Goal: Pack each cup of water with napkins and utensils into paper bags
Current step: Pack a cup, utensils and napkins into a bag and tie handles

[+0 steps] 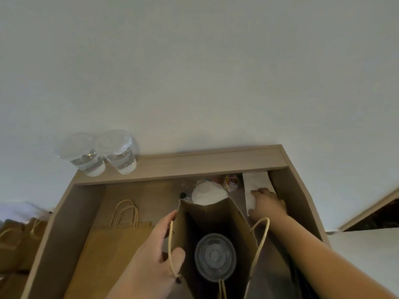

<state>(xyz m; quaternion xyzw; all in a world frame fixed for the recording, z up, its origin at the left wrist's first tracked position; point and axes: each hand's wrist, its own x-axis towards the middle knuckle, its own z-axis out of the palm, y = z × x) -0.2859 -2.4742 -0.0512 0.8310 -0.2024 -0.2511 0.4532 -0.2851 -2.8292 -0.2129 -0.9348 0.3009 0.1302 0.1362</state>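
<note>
An open brown paper bag (244,229) stands upright in front of me, with a lidded clear cup (215,256) standing inside it. My left hand (155,253) grips the bag's left wall and cord handle. To the right of the bag, my right hand (267,203) lies on a stack of white napkins (251,186) in the desk's back right corner, fingers curled over the stack. Two lidded cups of water (103,154) stand on the raised shelf at the back left.
Flat paper bags (121,236) with cord handles lie on the wooden desk to the left of the open one. More bags (15,244) stand beyond the desk's left edge. A white lid (207,194) and a small colourful container (231,182) sit behind the bag. Desk side walls (295,190) hem in both sides.
</note>
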